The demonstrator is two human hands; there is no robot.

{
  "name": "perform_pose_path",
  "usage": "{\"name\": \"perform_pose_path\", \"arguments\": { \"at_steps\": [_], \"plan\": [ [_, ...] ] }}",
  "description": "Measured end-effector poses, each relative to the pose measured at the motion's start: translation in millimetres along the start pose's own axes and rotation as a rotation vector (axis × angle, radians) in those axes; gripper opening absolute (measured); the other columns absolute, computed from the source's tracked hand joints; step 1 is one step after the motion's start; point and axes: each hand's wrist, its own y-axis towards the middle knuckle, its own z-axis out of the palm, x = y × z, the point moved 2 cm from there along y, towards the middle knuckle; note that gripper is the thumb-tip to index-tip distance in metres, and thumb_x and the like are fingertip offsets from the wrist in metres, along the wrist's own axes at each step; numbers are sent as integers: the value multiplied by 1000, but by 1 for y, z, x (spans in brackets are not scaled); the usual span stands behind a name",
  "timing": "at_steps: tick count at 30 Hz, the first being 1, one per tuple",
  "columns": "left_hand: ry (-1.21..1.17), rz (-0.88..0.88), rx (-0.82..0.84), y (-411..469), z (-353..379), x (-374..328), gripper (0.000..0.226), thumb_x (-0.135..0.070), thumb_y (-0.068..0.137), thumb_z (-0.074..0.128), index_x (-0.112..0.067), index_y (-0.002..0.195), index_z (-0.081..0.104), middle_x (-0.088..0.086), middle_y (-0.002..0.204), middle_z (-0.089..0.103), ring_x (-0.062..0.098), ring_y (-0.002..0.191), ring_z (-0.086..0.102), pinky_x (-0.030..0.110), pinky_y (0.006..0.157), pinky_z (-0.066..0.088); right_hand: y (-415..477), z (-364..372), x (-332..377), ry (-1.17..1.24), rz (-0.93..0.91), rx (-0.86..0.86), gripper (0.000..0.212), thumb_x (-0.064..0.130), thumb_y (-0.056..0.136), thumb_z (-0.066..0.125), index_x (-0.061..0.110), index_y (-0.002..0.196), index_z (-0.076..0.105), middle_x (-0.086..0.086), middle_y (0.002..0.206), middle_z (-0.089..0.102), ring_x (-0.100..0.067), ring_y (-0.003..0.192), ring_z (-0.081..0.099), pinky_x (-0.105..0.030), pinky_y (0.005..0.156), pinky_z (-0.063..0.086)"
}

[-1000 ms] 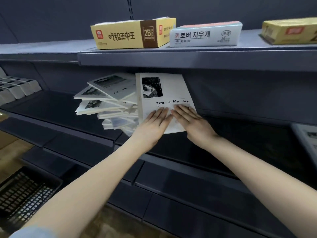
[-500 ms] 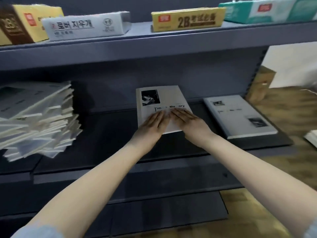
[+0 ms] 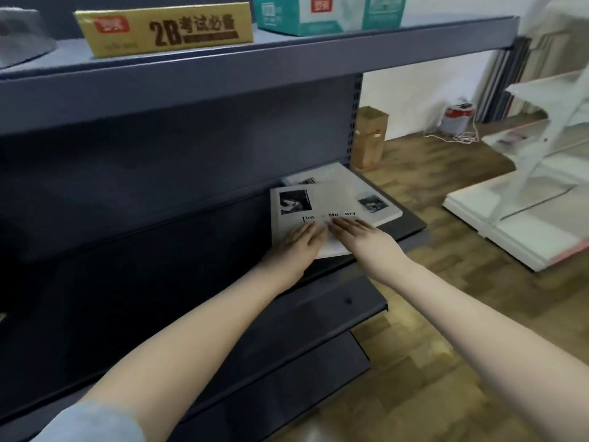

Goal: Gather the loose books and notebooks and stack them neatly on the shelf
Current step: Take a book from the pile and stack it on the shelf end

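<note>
Left hand (image 3: 299,247): flat, palm down, fingers straight and together, pressing on the near half of the white book; not curled round anything.
Right hand (image 3: 363,239): flat too, palm down, fingers stretched out and pointing toward the left hand, fingertips almost meeting it over the cover.
White book (image 3: 306,215): lies under both hands on the dark shelf, cover up, a black-and-white photo just beyond the left hand's fingertips and a printed title partly hidden by the fingers.
Second book (image 3: 360,193): lies beyond the right hand and to its right; the white book's far right corner overlaps it, so the two touch. Whether it rests flat is hard to tell in the blur.
Shelf (image 3: 191,250): dark board stretching away to the left of the left hand, bare there; its end is just right of the right hand.
Upper shelf (image 3: 223,81): well above both hands.
Yellow box (image 3: 165,28): on the upper shelf, above and left of the hands, marked 2B.
Teal box (image 3: 328,14): on the same shelf, directly above the hands.
Floor (image 3: 446,314): wood pattern, beneath the right forearm.
Brown box (image 3: 369,138): stands on the floor beyond the right hand, past the shelf's end.
</note>
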Motion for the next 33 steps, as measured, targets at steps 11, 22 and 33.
{"name": "perform_pose_path", "arguments": {
  "at_steps": [11, 22, 33],
  "plan": [
    [-130, 109, 107, 54, 34, -31, 74, -49, 94, 45, -9, 150, 17, 12, 157, 13, 21, 146, 8, 27, 116, 5, -42, 14, -49, 194, 253, 290, 76, 46, 81, 39, 21, 150, 19, 5, 157, 15, -9, 145, 10, -30, 117, 12],
    [-158, -5, -29, 98, 49, -41, 72, -51, 94, 40, -6, 148, 24, 16, 155, 20, 24, 145, 13, 29, 117, 4, -20, 22, -101, 505, 352, 224, 54, 38, 77, 74, 24, 126, 57, 4, 150, 33, -17, 123, 48, -32, 110, 27],
    [-165, -170, -134, 127, 59, -37, 61, -39, 97, 39, -7, 148, 26, 15, 155, 21, 24, 145, 13, 31, 117, 4, 15, 42, -132, 358, 168, 303, 63, 42, 89, 57, 25, 145, 33, 6, 158, 9, -13, 146, 0, -40, 117, -3]
  ]
}}
